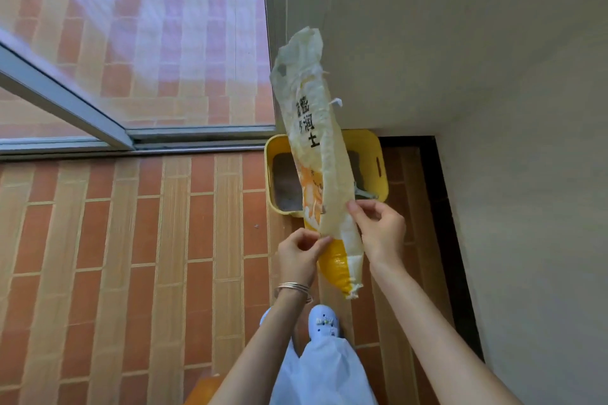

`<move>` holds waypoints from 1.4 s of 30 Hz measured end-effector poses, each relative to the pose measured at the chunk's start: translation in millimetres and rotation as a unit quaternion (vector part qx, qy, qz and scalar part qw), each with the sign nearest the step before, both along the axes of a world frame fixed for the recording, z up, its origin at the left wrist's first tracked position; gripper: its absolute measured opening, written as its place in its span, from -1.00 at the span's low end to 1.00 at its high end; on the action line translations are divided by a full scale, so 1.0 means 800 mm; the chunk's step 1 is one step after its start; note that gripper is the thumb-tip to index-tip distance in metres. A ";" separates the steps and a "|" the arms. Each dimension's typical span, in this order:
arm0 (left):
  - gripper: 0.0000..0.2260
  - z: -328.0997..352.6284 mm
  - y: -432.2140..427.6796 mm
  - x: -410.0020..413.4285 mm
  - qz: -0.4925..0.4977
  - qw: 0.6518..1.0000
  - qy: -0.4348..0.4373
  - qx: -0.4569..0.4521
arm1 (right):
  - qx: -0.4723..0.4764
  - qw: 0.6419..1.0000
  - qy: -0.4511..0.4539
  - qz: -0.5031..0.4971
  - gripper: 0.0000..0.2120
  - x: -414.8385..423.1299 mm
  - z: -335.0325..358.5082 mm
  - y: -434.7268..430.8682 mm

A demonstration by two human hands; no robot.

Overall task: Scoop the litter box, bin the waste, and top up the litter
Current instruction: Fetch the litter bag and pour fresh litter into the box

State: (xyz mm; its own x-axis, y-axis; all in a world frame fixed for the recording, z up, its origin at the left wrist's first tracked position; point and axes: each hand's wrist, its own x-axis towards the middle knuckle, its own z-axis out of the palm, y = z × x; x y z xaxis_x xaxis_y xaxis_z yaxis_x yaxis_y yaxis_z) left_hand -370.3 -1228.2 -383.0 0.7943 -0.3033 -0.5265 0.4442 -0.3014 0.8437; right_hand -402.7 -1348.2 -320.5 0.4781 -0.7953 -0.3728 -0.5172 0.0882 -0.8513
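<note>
Pinching the limp litter bag (316, 148) with my left hand (301, 256) and right hand (381, 230) above the litter box (378, 154), I judged leftover grains might spill onto the floor (131, 240) if it swung aside.

Black Chinese characters printed down pale cream-and-yellow woven plastic litter bag (316, 154), running lengthwise along bag. Largest, clearest character: 土 at end of column; one before it looks like 润, partly creased. Two smaller, denser characters at column's start too wrinkled to read. Orange printed graphic lower on bag, no legible lettering. No other text, numbers or signs readable.
</note>
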 end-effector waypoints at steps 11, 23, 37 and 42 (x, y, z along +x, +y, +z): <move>-0.84 -0.062 -0.018 0.029 0.000 0.996 0.084 -0.006 | 0.110 0.970 0.030 0.216 -0.45 -0.103 -0.127 -0.021; -0.89 -0.087 -0.049 0.023 -0.017 0.985 0.167 0.029 | -0.050 0.988 0.100 0.110 -0.82 -0.116 -0.165 0.021; -0.59 -0.129 -0.024 -0.013 -0.214 0.967 -0.057 0.122 | -0.029 0.987 0.114 0.111 -0.82 -0.078 -0.180 -0.030; -0.85 -0.136 -0.043 0.003 -0.111 0.979 -0.095 0.141 | -0.011 0.989 0.103 0.101 -0.84 -0.053 -0.189 -0.046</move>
State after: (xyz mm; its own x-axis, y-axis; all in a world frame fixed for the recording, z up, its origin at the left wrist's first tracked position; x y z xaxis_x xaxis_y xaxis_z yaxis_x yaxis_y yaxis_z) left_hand -367.6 -1262.3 -492.0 0.8167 -0.3439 -0.4634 0.1840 -0.6059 0.7739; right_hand -445.5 -1384.8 -471.9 0.5428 -0.7005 -0.4633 -0.6858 -0.0513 -0.7260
